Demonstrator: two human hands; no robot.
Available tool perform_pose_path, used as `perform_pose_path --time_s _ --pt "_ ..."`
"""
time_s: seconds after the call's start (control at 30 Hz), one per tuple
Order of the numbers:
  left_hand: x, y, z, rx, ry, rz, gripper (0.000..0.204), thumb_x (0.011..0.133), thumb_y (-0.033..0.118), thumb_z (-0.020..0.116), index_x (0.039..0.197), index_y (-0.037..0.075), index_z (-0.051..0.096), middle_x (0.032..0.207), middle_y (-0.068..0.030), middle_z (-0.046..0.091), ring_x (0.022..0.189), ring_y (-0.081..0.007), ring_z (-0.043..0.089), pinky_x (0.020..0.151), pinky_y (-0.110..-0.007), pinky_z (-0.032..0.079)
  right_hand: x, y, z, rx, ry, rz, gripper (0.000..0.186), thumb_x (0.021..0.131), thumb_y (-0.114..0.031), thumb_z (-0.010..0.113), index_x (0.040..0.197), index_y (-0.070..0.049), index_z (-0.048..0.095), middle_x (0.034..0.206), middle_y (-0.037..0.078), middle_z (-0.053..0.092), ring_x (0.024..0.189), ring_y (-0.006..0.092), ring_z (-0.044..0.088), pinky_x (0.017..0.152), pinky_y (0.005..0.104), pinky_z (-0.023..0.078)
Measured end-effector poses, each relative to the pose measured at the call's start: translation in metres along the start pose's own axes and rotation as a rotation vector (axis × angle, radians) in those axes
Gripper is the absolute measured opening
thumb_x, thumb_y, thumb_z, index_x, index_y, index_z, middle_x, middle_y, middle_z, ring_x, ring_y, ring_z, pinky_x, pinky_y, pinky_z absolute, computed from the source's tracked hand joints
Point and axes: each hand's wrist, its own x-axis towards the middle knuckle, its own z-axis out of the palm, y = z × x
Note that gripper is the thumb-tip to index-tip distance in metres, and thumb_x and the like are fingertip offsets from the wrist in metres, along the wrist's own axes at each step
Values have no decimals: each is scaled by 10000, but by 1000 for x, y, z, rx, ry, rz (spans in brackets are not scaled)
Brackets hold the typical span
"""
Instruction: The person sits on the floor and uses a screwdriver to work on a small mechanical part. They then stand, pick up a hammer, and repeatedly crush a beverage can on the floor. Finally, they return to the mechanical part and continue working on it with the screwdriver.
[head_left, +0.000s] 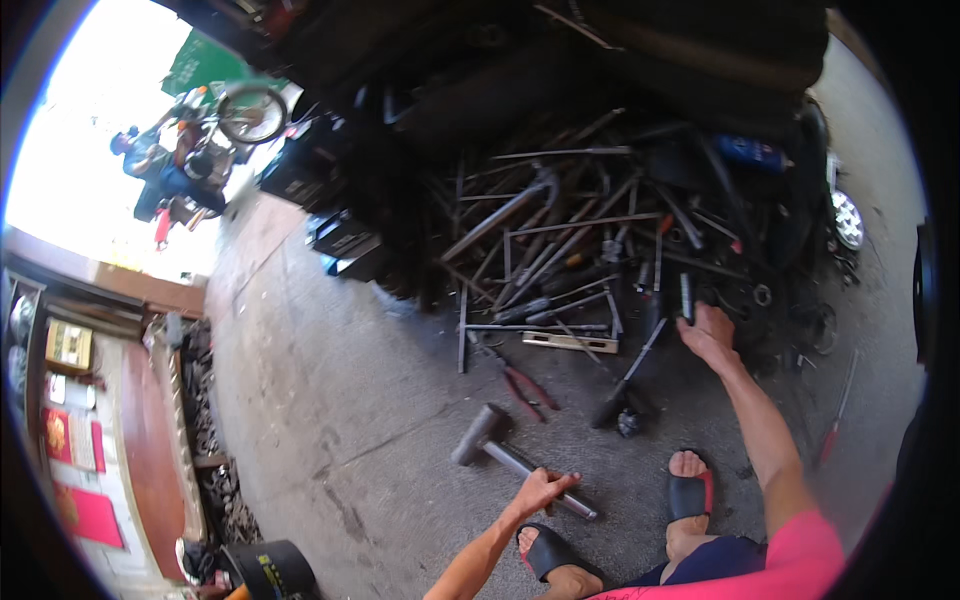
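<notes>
At lower centre our left hand (540, 492) is closed around the metal handle of a hammer (515, 460) lying on the floor (330, 400). Our right hand (708, 335), fingers loosely spread, touches the tool pile (580, 250) at centre right. Red signs (75, 470) sit lower left.

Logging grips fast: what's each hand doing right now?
Left hand: closed on the hammer handle.
Right hand: reaching into the tool pile, grip cannot be told.

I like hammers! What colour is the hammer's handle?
The hammer handle is silvery grey metal, held by the left hand; head view.
</notes>
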Motion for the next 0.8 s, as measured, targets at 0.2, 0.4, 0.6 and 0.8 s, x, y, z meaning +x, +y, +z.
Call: perform_pose_path --time_s 0.2,0.4,0.6,0.8 --pt "2 6 12 52 114 52 505 823 465 587 768 -33 649 550 -54 530 436 -147 527 399 -296 436 5 14 4 -8 -30 29 374 751 -329 620 917 6 605 909 235 625 913 379 591 813 464 456" --pt "4 10 15 23 158 9 496 824 441 594 773 -50 646 545 -74 548 417 -167 546 399 -307 445 8 5 1 -41 -25 -23 351 766 -318 588 876 14 616 844 232 636 861 392 609 784 466 469" --pt "-3 12 11 54 182 56 540 812 479 581 795 -57 640 543 -97 564 414 -174 554 406 -322 451 -10 -16 -6 -23 -62 -27 353 759 -336 603 816 11 638 802 248 627 807 410 613 725 478 476" --pt "-4 17 9 88 141 104 498 827 458 558 695 -22 588 531 -95 546 415 -204 571 387 -335 456 -6 0 -4 -26 -55 -13 354 770 -309 636 916 13 612 912 248 620 896 410 589 798 476 458"
